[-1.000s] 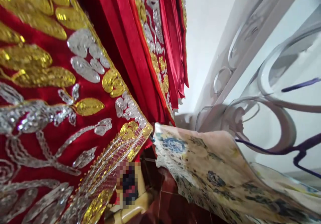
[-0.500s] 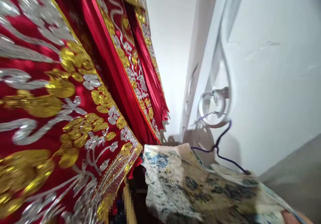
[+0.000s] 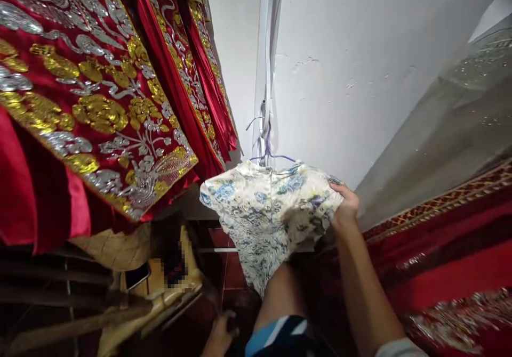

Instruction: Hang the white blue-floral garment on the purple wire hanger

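A white blouse-like garment (image 3: 256,202) with blue and grey flowers and a lacy, crinkled surface is on a thin purple hanger (image 3: 280,157). The hanger rises to a white metal fitting on the wall; whether its hook is caught there I cannot tell. My right hand (image 3: 347,203) grips the garment at its right shoulder edge, thumb on top. Low in the picture, away from the cloth, my left hand (image 3: 222,331) hangs in dim light with its fingers loosely curled and apart, holding nothing visible. The lower part of the garment falls in front of my leg (image 3: 280,298).
Red cloths (image 3: 100,106) with gold and silver embroidery hang at the left. Below them are a wooden chair or stool (image 3: 160,303) and a dark phone-like object (image 3: 137,276). A white wall (image 3: 328,80) stands ahead; more red embroidered fabric (image 3: 460,272) lies at the right.
The view has drawn back and tilted, so the garment now shows whole and more level. My right hand, barely visible before, now shows on its shoulder, and my left hand has come into view.
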`<state>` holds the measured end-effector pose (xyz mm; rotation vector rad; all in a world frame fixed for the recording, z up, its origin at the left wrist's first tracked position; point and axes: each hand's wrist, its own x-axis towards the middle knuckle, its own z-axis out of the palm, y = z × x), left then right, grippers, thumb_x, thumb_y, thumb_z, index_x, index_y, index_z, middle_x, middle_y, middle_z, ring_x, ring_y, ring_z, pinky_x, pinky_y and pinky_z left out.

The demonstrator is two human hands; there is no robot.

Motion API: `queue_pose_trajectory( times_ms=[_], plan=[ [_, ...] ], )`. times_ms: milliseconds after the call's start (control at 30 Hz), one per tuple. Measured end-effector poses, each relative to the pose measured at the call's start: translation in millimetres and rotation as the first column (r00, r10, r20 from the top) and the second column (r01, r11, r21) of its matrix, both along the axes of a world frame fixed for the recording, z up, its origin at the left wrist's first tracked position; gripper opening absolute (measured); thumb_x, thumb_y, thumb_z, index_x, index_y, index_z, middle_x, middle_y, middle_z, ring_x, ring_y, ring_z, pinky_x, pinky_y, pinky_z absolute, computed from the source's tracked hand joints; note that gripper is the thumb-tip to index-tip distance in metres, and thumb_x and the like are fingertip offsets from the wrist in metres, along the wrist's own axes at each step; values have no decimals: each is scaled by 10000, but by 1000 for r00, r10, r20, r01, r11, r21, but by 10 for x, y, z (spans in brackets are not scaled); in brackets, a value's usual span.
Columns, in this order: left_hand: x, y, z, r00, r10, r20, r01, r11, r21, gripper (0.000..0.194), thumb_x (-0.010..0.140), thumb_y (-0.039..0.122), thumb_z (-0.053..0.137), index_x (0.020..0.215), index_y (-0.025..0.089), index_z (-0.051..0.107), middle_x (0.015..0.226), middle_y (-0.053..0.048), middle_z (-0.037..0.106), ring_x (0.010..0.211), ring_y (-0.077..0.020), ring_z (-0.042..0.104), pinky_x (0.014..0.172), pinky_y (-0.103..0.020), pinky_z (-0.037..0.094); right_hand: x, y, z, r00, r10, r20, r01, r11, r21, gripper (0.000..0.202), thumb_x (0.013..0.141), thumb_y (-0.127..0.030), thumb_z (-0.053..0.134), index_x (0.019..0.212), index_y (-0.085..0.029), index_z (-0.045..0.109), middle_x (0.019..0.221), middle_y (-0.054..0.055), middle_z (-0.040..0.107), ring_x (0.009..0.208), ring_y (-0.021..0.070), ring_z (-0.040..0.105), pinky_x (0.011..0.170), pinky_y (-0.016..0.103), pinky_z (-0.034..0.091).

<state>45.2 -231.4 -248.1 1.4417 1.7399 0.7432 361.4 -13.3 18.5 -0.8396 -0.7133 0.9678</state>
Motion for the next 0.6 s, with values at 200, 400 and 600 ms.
queue_pose_trajectory(
  times_ms=[200, 400, 600],
  plan=[
    [-148, 264, 443, 986, 29, 165, -66, 973, 223, 420, 792, 583, 601, 937, 205, 713, 1007, -108, 727, 998, -298, 689, 947, -463, 538, -41, -222, -217, 995, -67, 76, 71, 997, -42, 260, 610, -351, 733, 777, -216, 586, 676, -29, 619, 646, 185, 598, 607, 282, 449],
    [183, 1112, 2006, 999, 22, 50, -50, 732, 679, 298, 937, 400, 510, 1117, 197, 633, 1133, -111, 654, 1046, -241, 645, 914, -377, 529, -12, -211, -299, 987, 120, 104, -115, 992, -56, 303, 602, -351, 757, 840, -203, 640, 701, -25, 646, 640, 171, 586, 622, 267, 431],
    [450, 1774, 2889, 965, -72, -251, 248, 551, 797, 392, 1000, 296, 443, 1384, 239, 493, 1419, -106, 541, 1295, -256, 501, 1068, -433, 415, 51, -88, -358, 977, 211, -16, -211, 969, -128, 261, 566, -307, 738, 775, -208, 619, 635, -34, 619, 583, 179, 575, 549, 260, 399]
  ],
)
